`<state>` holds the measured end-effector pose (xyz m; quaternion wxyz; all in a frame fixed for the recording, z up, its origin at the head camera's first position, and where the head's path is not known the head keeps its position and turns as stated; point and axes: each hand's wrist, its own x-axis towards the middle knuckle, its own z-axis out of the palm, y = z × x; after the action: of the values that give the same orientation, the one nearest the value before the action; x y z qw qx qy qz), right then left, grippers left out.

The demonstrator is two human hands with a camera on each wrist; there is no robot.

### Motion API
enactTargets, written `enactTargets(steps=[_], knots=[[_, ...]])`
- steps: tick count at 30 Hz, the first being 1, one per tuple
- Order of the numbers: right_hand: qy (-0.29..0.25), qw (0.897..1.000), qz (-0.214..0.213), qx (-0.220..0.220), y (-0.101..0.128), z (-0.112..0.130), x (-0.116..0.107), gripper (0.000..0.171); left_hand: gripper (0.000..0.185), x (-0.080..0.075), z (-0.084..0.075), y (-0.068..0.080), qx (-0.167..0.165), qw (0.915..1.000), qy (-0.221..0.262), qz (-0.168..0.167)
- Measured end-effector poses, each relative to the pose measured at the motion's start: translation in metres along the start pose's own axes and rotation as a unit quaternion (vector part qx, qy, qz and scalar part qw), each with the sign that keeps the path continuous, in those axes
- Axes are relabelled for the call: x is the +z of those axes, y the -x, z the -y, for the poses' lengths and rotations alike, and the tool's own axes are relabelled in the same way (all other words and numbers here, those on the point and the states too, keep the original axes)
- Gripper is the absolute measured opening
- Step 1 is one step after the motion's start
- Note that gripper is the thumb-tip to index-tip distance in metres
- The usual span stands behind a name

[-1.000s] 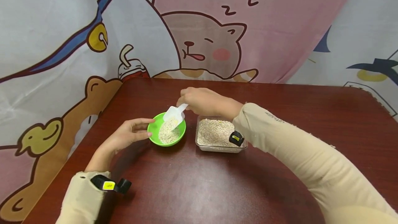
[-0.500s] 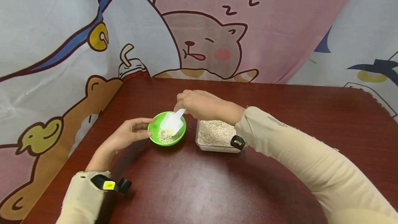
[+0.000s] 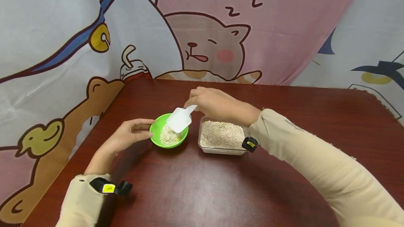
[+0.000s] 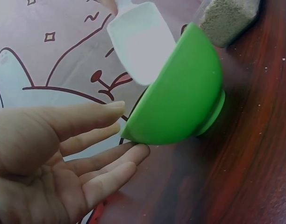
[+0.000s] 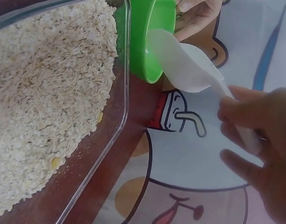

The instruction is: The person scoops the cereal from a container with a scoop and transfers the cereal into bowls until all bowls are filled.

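A small green bowl with oat flakes in it stands on the dark red table. My left hand lies beside its left rim, fingers straight and touching the bowl. My right hand pinches the handle of a white plastic scoop, held tilted over the bowl's right edge. To the right of the bowl stands a clear rectangular container full of oat flakes.
A cartoon-printed cloth hangs behind and to the left of the table. Bare tabletop lies in front of the bowl and container and to the far right. The table's left edge runs close to my left forearm.
The scoop tipped down into the bowl and has since lifted up and to the right, empty. My right hand shifted slightly right. The left hand stays by the bowl.
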<state>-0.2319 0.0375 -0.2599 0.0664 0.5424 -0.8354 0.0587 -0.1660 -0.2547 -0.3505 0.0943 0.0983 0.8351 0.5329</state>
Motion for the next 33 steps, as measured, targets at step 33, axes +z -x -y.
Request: enactTargets(steps=[33], knots=[[-0.031, 0.995, -0.067, 0.074, 0.088, -0.024, -0.024, 0.022, 0.039, 0.058, -0.056, -0.011, 0.059, 0.9968, 0.035, 0.042]])
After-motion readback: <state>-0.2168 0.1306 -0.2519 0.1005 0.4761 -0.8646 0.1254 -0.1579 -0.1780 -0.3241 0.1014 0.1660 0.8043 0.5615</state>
